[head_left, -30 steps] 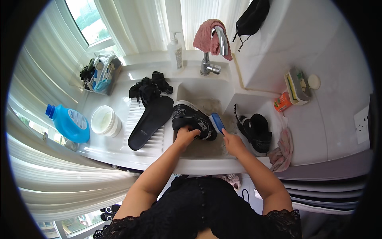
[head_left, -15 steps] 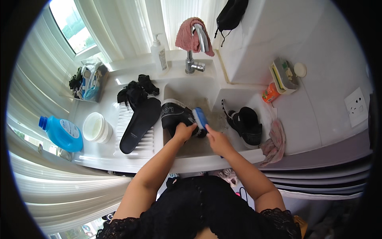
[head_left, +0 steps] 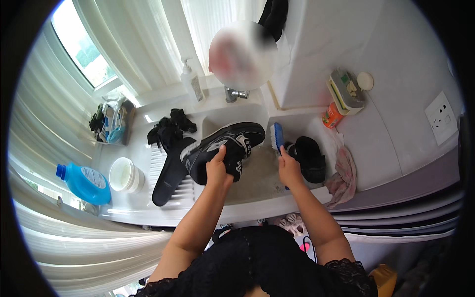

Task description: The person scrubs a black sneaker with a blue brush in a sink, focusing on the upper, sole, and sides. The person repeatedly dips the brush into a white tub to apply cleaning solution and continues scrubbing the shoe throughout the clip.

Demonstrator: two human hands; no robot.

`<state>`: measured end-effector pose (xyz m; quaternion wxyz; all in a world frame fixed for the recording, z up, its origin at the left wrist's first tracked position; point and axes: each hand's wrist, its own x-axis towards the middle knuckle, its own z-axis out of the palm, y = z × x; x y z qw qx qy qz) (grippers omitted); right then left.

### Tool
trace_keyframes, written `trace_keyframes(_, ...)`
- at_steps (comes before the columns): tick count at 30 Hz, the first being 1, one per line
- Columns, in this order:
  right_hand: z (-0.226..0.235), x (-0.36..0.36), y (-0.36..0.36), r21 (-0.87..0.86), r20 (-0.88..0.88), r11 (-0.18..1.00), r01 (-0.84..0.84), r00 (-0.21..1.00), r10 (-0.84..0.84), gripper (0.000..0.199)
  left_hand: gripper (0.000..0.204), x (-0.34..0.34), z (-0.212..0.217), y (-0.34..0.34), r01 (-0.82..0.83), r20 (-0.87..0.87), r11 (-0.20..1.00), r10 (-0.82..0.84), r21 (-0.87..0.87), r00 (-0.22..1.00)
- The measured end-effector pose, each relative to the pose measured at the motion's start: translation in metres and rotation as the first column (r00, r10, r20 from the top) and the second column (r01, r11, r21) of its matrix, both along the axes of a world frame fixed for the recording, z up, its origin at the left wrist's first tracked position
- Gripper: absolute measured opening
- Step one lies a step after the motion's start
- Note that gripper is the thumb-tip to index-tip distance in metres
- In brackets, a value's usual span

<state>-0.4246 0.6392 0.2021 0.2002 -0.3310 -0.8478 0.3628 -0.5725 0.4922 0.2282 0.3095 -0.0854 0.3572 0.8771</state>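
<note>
My left hand (head_left: 217, 171) grips a black sneaker (head_left: 236, 140) with white lettering, holding it tilted on its side over the white sink basin (head_left: 210, 115). In my right hand (head_left: 289, 171) is a blue scrub brush (head_left: 277, 136) with pale bristles, raised to the right of the sneaker's toe and apart from it. A second black shoe (head_left: 310, 161) lies in the smaller right-hand basin, partly behind the brush. Left of the held sneaker, a black insole (head_left: 170, 175) rests on the ribbed drainboard, below a bunch of wet-looking black fabric (head_left: 170, 129).
A white tub (head_left: 124, 174) and a blue detergent bottle (head_left: 86, 184) stand at left. Behind are a clear bin (head_left: 117, 119), a pump bottle (head_left: 191, 83) and the tap (head_left: 235, 94), its top blurred. A pinkish rag (head_left: 343, 168) hangs at the right edge, near an orange bottle (head_left: 332, 116).
The sneaker has been lifted and turned, its toe now pointing up and right. My right hand has moved the brush off the shoe, to the right. The view has shifted slightly.
</note>
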Motion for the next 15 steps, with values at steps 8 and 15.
trace_keyframes(8,-0.006,0.004,0.000,0.021,-0.153,1.000,0.005,0.988,-0.001,0.041,0.041,-0.025,0.028,-0.007,0.019,0.238,0.950,-0.097,0.311,0.966)
trace_keyframes(15,0.043,-0.009,-0.018,0.247,-0.468,0.962,-0.115,0.855,0.222,0.044,0.046,-0.034,0.011,-0.014,0.038,0.396,0.898,-0.231,0.438,0.889)
